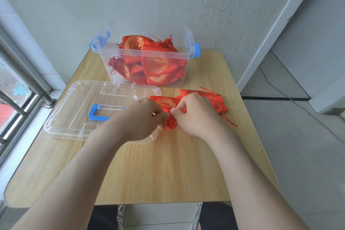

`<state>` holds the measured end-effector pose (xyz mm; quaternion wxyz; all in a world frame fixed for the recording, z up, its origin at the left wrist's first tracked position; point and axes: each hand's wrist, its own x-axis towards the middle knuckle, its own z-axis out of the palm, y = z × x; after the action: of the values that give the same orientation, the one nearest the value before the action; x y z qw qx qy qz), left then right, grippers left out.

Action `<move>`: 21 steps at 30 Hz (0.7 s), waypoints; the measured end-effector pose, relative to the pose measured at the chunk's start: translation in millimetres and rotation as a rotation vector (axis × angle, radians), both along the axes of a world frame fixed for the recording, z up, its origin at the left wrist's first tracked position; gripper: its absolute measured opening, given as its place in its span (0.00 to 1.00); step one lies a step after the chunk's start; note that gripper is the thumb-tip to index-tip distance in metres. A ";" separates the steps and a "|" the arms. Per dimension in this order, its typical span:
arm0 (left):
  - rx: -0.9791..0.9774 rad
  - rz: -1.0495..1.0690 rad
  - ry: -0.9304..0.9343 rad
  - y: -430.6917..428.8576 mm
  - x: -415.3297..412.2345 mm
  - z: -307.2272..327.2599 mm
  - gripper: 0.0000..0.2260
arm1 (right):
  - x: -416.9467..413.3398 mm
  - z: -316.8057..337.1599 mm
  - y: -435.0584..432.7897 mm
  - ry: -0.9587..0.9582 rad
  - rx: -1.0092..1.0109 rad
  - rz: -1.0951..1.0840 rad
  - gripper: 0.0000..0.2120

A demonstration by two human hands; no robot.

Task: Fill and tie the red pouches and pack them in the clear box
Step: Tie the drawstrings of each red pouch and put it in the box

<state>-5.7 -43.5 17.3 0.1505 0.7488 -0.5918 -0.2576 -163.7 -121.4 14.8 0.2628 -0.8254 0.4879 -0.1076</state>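
Your left hand (143, 117) and right hand (196, 115) meet over the middle of the tabletop (168, 170). Their thumbs and fingertips nearly touch, and both pinch the gathered neck of one red pouch (166, 103). The pouch's body, with its gold medallion, lies flat on the wood and points away from you. That puts the mouth toward you, where you can work the drawstring, and the ruffled end bunches just below your fingertips. I judge this to be the tying step: the neck looks cinched, and you hold it from both sides so the gather cannot spring open while the cord is knotted. Whether a knot is already made I cannot tell, since your fingers cover it.

A second pouch (214, 99) lies just beside your right hand, close against the one you hold. Its loose cord (230, 121) trails toward the tabletop's right edge. It is probably kept within reach as the next one to handle.

The clear box (107, 61) stands open at the far edge, against the wall, with a heap of packed pouches (156, 65) inside. Its lid (74, 99) lies flat to the left with its blue handle (97, 115) showing. There it is out of the path between your hands and the box, so each finished pouch can go straight in.
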 end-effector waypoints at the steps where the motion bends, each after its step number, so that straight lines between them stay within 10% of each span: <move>1: -0.033 0.032 0.024 -0.7 0.0 -0.1 0.20 | -0.2 -0.6 -0.8 -0.021 -0.005 -0.014 0.17; 8: -0.111 0.186 0.189 -4.8 -8.8 4.8 0.14 | 2.6 -0.1 -6.4 -0.212 0.028 -0.110 0.02; 21: -0.390 0.417 0.510 -5.3 -11.0 11.1 0.17 | 3.7 8.9 -0.8 -0.311 0.021 0.115 0.14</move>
<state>-16.7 -48.8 28.3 0.4816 0.7223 -0.4083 -0.2820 -160.0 -122.2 23.7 0.3496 -0.8226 0.3942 -0.2139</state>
